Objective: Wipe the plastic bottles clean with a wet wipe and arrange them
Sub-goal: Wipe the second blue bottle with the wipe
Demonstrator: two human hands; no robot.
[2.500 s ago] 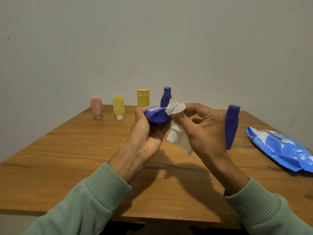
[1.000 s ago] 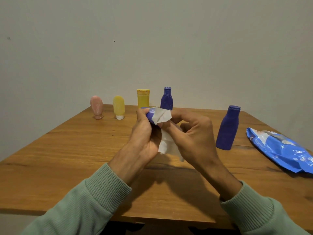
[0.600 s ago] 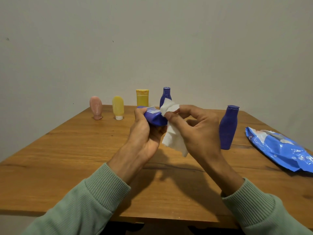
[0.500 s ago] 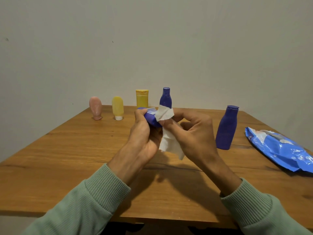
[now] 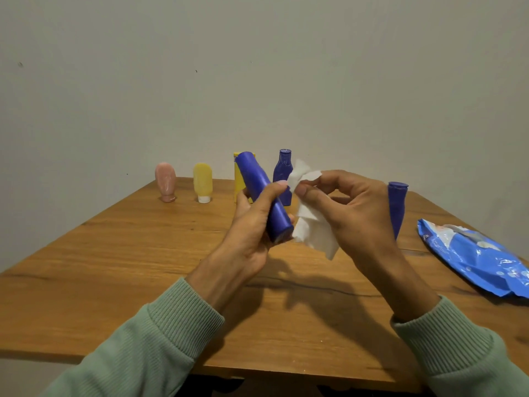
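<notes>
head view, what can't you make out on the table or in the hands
Head view only:
- the yellow tube: mostly hidden behind the held blue bottle and the left hand.
- the blue bottle on the right: left side and base hidden by the right hand.
- the wipes pack: cut off by the right edge; print too small to read.
- the wet wipe: partly covered by the right hand.

Wooden worktop [image 5: 114, 267]: 1 tilted blue bottle [image 5: 262, 193] gripped in left hand [image 5: 252, 224]; 1 white wet wipe [image 5: 313, 227] pinched in right hand [image 5: 353, 213], just beside it. Far edge, upright: pink bottle [image 5: 166, 181], yellow tube [image 5: 202, 181], yellow bottle [image 5: 236, 179], small blue bottle [image 5: 282, 170]. Right side: tall blue bottle [image 5: 398, 203], wipe pack [image 5: 475, 259].
</notes>
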